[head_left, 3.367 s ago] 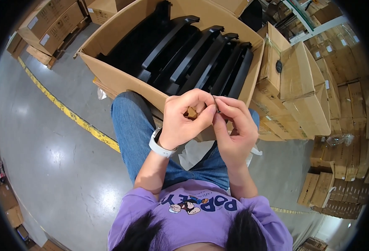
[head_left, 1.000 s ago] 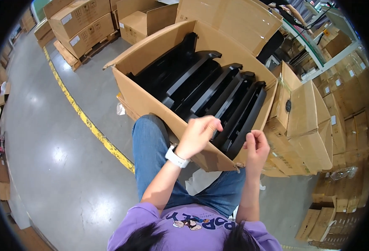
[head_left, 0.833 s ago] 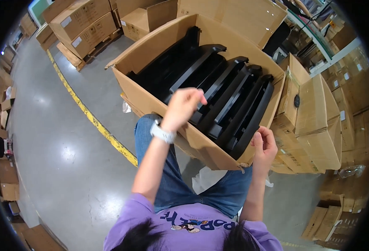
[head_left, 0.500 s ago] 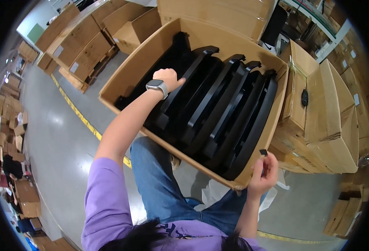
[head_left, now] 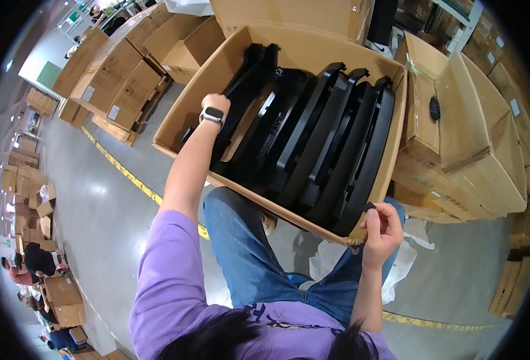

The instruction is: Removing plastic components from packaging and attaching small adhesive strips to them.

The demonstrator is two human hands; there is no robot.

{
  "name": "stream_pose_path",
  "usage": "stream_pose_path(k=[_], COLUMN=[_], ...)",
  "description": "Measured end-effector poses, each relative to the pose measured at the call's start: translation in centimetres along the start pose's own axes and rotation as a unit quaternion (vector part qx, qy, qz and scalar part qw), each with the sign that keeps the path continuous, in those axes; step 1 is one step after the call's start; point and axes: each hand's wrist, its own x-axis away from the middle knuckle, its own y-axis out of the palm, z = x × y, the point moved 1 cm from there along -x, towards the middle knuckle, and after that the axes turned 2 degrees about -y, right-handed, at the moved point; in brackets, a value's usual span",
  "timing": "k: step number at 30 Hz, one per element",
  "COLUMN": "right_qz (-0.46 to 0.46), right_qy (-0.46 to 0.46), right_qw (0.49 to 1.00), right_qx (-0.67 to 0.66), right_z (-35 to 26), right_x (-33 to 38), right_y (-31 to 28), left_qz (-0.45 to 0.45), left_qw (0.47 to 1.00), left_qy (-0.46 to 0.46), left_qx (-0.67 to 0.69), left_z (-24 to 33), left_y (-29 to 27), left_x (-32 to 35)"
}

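Observation:
A big open cardboard box [head_left: 259, 204] stands in front of my legs, holding several long black plastic panels [head_left: 304, 123] lined up side by side on edge. My left hand [head_left: 216, 103], with a watch on its wrist, is closed at the leftmost black panel [head_left: 239, 103]; its fingertips are partly hidden. To the right of that panel a gap shows bare cardboard. At the box's near right corner, my right hand [head_left: 383, 231] pinches a small dark piece [head_left: 370, 207] between thumb and finger. What that piece is cannot be made out.
Open cartons [head_left: 469, 126] crowd the right side, one with a black coil [head_left: 435, 108] on it. Stacked cartons [head_left: 112, 84] rest on a pallet at the far left. Below the box lies white wrapping [head_left: 400, 270]. A yellow line [head_left: 124, 171] crosses the floor. People work far left.
My left hand has moved left with the leftmost panel, which has parted from its neighbour. The right hand still pinches the small dark piece at the box corner. The view has shifted slightly.

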Motion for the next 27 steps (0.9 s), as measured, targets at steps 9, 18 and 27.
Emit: stream_pose_path(k=[9,18,27], right_qz=[-0.026,-0.079,-0.019], right_qy=[0.029,0.008,-0.284], right_qw=[0.999,0.994,0.948], right_qx=[0.003,-0.074,-0.146], right_z=[-1.1,-2.9,-10.5], right_x=[4.3,4.9,4.6], right_y=[-2.8,-2.3,-4.6], left_qz=[0.114,0.257,0.319], left_qw=[0.992,0.958,0.848], left_qy=[0.045,0.108,0.266], left_qx=[-0.036,-0.070,0.328], left_z=[-7.0,-18.1,-3.4], left_y=[-6.5,-20.1,-20.0], left_x=[4.4,16.5,24.3])
